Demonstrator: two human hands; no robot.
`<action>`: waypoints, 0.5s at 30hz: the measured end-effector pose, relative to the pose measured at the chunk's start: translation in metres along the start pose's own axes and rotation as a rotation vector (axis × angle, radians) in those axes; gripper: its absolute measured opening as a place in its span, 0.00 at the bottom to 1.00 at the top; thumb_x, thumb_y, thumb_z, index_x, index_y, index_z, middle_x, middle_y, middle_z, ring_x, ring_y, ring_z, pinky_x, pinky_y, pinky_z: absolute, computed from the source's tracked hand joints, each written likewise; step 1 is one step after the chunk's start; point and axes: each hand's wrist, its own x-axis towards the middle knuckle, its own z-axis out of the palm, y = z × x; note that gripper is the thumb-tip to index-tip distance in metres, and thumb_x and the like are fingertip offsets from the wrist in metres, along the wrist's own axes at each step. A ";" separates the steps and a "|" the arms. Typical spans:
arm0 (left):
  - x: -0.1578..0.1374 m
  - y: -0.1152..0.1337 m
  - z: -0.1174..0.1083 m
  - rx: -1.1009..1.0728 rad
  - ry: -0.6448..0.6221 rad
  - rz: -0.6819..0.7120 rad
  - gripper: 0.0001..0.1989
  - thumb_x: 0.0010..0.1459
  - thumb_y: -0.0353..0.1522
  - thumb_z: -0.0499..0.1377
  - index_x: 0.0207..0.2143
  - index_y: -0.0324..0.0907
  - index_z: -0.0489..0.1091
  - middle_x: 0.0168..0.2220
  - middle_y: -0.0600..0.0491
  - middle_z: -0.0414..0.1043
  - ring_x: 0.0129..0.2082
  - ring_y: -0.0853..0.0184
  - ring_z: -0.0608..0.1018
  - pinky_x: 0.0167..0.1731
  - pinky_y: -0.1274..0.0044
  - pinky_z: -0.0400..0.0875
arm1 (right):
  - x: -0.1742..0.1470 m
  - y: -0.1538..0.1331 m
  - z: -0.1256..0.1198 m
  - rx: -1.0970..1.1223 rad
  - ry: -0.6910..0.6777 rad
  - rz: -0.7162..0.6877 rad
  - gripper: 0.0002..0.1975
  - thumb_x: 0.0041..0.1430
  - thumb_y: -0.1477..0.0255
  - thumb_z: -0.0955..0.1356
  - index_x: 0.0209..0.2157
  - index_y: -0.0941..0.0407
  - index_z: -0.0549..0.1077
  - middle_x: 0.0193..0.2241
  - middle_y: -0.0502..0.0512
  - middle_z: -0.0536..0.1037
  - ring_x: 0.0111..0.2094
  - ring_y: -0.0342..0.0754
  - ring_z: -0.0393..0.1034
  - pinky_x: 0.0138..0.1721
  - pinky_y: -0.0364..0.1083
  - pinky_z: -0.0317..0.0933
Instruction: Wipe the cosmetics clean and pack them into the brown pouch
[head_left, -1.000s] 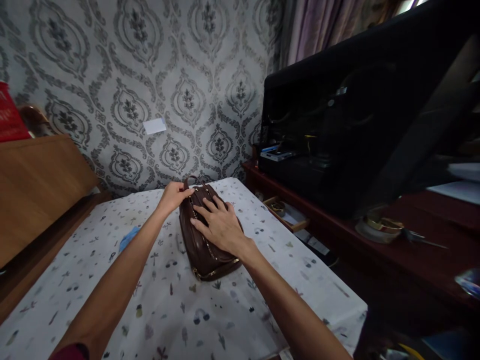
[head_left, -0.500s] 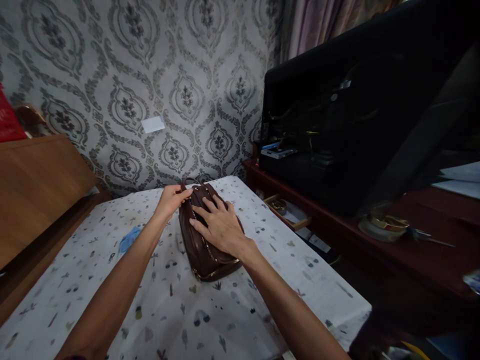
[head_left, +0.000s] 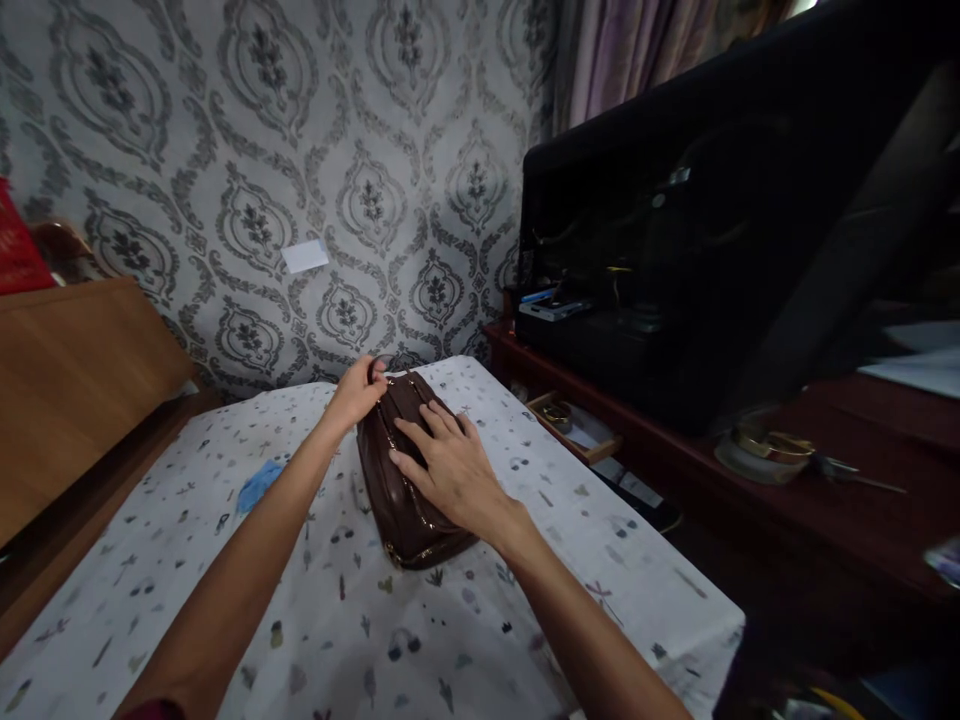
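A dark brown leather handbag (head_left: 386, 480) with gold-toned zips lies on the white patterned cloth (head_left: 330, 620). At its far end, my left hand (head_left: 358, 395) is closed, thumb and fingers gripping the bag by its handle (head_left: 381, 362). My right hand (head_left: 450, 465) lies open and flat across the top, fingers spread beside the long zip. Part of the bag's right side is hidden under that palm. Left of the bag, a crumpled blue cloth (head_left: 259, 487) rests near my left forearm.
Patterned wallpaper (head_left: 367, 200) rises behind the table. To the right is a dark red desk (head_left: 847, 480) with a large black screen (head_left: 675, 250), a roll of tape (head_left: 765, 450) and scissors (head_left: 855, 472). An open drawer (head_left: 581, 430) juts out. A wooden board (head_left: 82, 380) stands at left.
My left hand has shifted slightly right and up, its fingers now curled round the handle. The right hand has slid a little right and down on the bag.
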 end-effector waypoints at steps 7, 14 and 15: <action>0.031 0.010 0.023 0.038 -0.147 -0.029 0.17 0.41 0.41 0.67 0.33 0.40 0.73 0.25 0.57 0.71 0.26 0.68 0.72 0.27 0.77 0.66 | -0.012 0.002 0.002 0.026 0.044 0.006 0.24 0.71 0.58 0.60 0.63 0.51 0.67 0.66 0.64 0.63 0.69 0.58 0.50 0.66 0.62 0.45; 0.041 0.007 0.033 0.139 -0.101 0.017 0.11 0.40 0.38 0.65 0.24 0.41 0.70 0.20 0.59 0.68 0.25 0.68 0.71 0.27 0.78 0.63 | -0.012 0.003 0.002 0.024 0.048 -0.004 0.24 0.70 0.58 0.61 0.63 0.52 0.67 0.65 0.66 0.63 0.68 0.59 0.54 0.65 0.62 0.46; 0.040 0.007 0.033 0.147 -0.087 0.021 0.10 0.41 0.38 0.64 0.24 0.42 0.69 0.20 0.60 0.67 0.25 0.69 0.70 0.27 0.78 0.62 | -0.012 0.003 0.001 0.022 0.046 -0.009 0.24 0.71 0.59 0.61 0.63 0.52 0.67 0.65 0.67 0.63 0.67 0.59 0.55 0.65 0.62 0.46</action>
